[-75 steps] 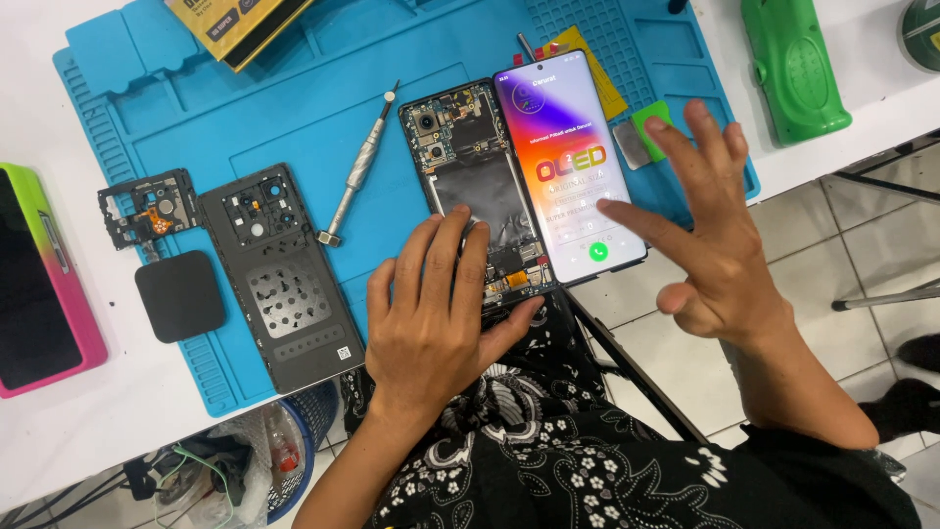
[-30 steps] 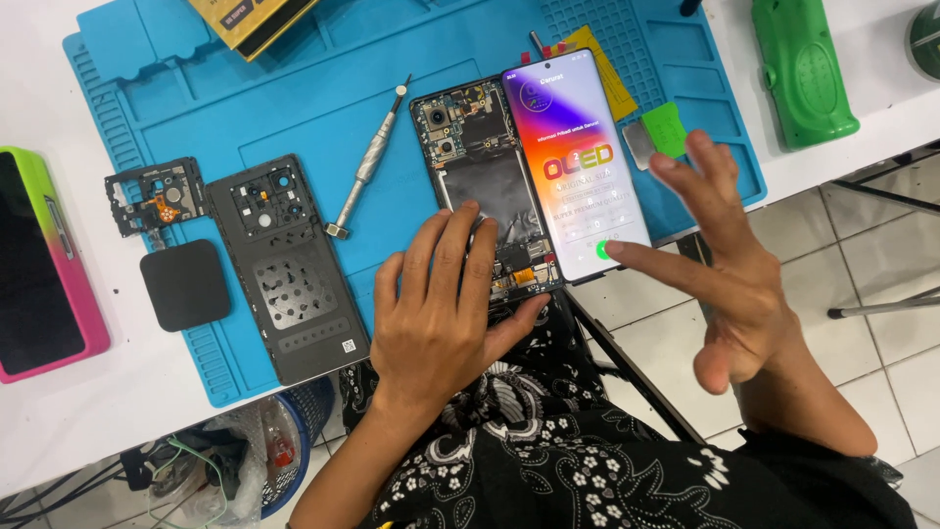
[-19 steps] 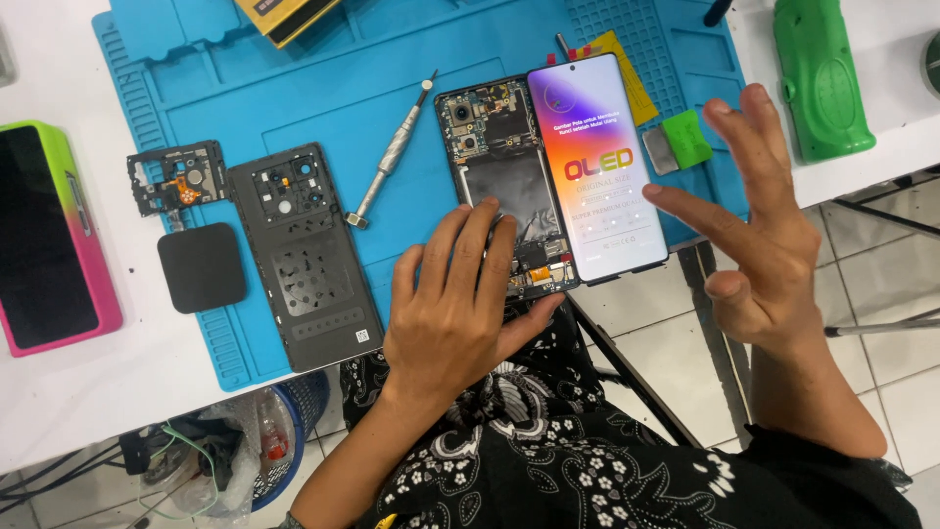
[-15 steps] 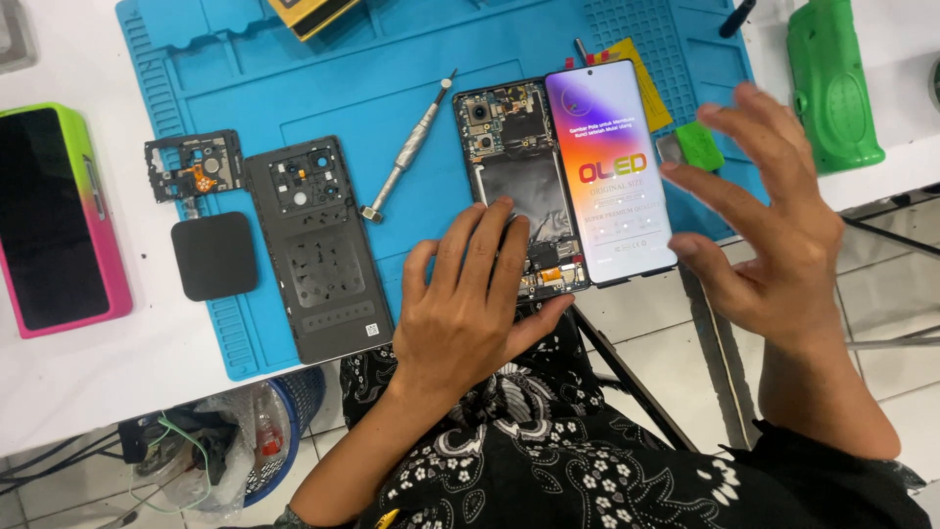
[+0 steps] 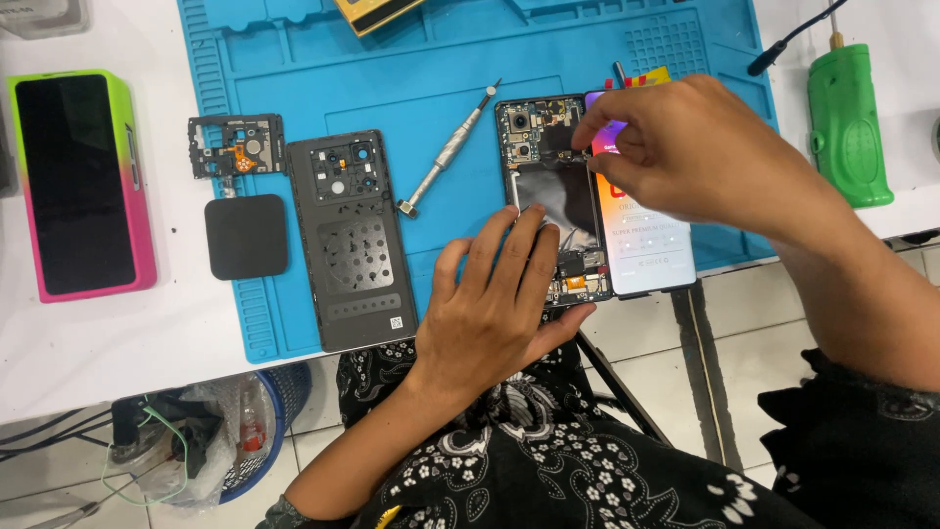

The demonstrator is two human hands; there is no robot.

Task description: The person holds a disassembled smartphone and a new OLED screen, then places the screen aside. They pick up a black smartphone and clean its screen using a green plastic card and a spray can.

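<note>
Nearest the camera, the left hand (image 5: 494, 309) lies flat with fingers spread, pressing the lower part of the opened phone body (image 5: 551, 186), which rests at the near right edge of the blue work mat (image 5: 411, 59). Touching that phone body on its right is the lit screen panel (image 5: 651, 245). The right hand (image 5: 695, 157) curls above both, fingertips pinched narrowly at the top edge of the screen panel; whether they grip anything is hidden. Left of the phone body lie a silver screwdriver (image 5: 446, 152), then a dark back cover (image 5: 354, 240), a black square pad (image 5: 246, 235) and a small frame piece (image 5: 236, 145). Off the mat on the white tabletop (image 5: 98, 333), a pink-and-green phone (image 5: 80, 183) lies far left and a green tool (image 5: 848, 122) far right.
</note>
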